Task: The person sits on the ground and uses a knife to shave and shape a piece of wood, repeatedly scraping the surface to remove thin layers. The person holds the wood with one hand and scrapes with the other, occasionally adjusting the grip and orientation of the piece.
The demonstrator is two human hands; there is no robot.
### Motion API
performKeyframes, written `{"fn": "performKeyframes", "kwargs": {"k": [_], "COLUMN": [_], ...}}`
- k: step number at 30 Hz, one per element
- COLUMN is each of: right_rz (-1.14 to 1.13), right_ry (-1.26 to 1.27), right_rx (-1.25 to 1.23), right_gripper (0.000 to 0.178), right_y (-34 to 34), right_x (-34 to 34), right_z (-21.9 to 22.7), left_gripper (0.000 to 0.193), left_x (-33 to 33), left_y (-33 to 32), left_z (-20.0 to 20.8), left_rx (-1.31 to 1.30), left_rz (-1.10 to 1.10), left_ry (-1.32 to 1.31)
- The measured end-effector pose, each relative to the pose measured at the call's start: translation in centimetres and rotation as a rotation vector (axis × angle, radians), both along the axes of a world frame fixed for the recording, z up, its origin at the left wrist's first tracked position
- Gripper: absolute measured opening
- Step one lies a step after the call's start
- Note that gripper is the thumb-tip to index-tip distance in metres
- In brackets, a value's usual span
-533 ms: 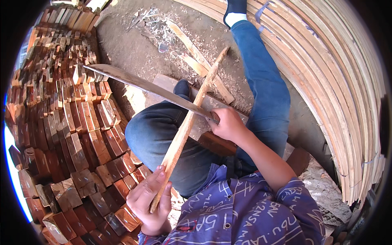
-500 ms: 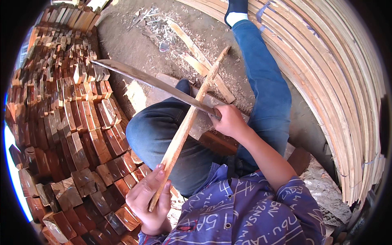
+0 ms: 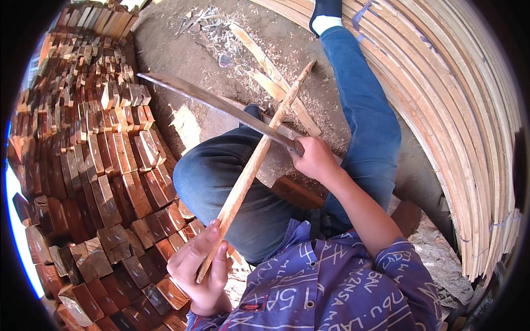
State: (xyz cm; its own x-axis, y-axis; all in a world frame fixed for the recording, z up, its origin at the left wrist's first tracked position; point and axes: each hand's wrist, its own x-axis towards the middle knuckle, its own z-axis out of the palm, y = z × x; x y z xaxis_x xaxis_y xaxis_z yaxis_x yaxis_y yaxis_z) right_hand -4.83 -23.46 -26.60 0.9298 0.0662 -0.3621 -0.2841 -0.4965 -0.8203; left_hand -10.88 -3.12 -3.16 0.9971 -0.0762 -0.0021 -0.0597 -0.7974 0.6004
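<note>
My left hand (image 3: 200, 267) grips the near end of a long pale wooden stick (image 3: 255, 167) that slants up to the right across my bent knee. My right hand (image 3: 314, 158) is shut on the handle of a long, curved metal blade (image 3: 212, 102). The blade reaches up and left from that hand and crosses over the stick near its middle. The stick's far tip rests near the dirt ground beside my outstretched leg in blue jeans (image 3: 367, 110).
A large pile of short reddish wood blocks (image 3: 99, 176) fills the left side. Bundled long curved pale strips (image 3: 464, 110) arc along the right. Loose sticks (image 3: 273, 74) and shavings lie on the dirt ahead. A wooden block (image 3: 298, 192) sits under my leg.
The blade's tip has swung upward and slightly right, away from the block pile. The stick and my left hand have stayed almost still.
</note>
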Motion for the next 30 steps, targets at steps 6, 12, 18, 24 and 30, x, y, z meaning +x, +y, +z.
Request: {"fn": "performKeyframes", "kwargs": {"k": [6, 12, 18, 24, 30], "right_rz": [-0.062, 0.065, -0.080, -0.017, 0.112], "right_ry": [-0.052, -0.183, 0.006, -0.021, -0.165], "right_rx": [-0.007, 0.071, 0.036, -0.002, -0.061], "right_gripper": [0.021, 0.016, 0.020, 0.018, 0.020], "right_y": [0.1, 0.5, 0.0, 0.1, 0.1], "right_x": [0.0, -0.9, 0.7, 0.0, -1.2], "right_z": [-1.2, 2.7, -2.1, 0.0, 1.2], "left_gripper": [0.024, 0.026, 0.025, 0.023, 0.021], "left_x": [0.1, 0.4, 0.3, 0.1, 0.1], "left_y": [0.3, -0.1, 0.4, 0.8, 0.4], "left_z": [0.0, 0.2, 0.4, -0.4, -0.2], "left_rx": [0.024, 0.042, 0.042, 0.004, 0.020], "left_rz": [0.025, -0.064, -0.027, 0.081, 0.015], "left_ry": [0.009, -0.020, -0.002, 0.004, -0.046]}}
